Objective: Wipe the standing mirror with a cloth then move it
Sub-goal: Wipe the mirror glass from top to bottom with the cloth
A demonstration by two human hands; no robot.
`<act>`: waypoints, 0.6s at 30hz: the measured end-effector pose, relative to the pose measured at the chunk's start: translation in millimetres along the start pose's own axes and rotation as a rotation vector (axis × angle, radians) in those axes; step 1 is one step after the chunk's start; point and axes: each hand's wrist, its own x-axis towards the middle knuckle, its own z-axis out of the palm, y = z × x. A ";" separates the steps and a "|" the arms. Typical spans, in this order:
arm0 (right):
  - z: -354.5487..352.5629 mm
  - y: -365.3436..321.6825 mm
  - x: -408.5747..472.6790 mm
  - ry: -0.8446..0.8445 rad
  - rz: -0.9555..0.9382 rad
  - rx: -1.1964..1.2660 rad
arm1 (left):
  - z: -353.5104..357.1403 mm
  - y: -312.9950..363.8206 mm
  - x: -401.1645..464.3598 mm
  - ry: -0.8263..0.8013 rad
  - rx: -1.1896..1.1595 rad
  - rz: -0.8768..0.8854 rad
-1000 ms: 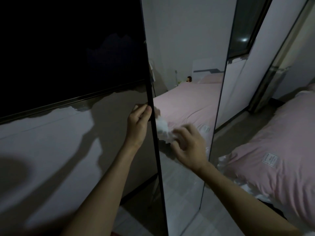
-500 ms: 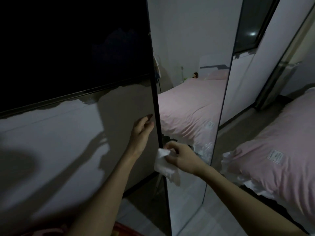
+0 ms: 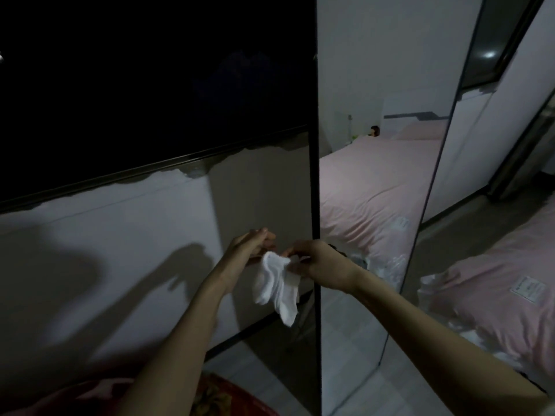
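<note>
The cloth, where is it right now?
In the head view the white cloth hangs at lower centre, just left of the mirror's dark left edge, pinched by the right hand with the left hand close beside it.

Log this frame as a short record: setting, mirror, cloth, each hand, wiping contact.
setting: dim bedroom, pink bed at right
mirror: standing mirror upright, dark frame edge facing the camera, glass reflecting the bed
cloth: white cloth hanging in front of the mirror's frame edge, not spread on the glass
left hand: left hand beside the cloth's top; whether it grips the cloth is unclear
right hand: right hand pinches the cloth's upper part
wiping contact: none visible on the glass
</note>
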 end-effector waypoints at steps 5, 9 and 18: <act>0.8 -8.3 7.8 -0.087 -0.024 -0.064 | -14.8 2.9 -1.1 0.049 0.022 0.002; 5.9 -12.1 12.2 -0.090 -0.087 -0.029 | -20.9 0.1 -0.6 0.071 0.045 0.003; 6.3 -13.2 13.7 -0.064 -0.188 -0.183 | -23.3 -8.0 -1.1 -0.007 0.033 -0.066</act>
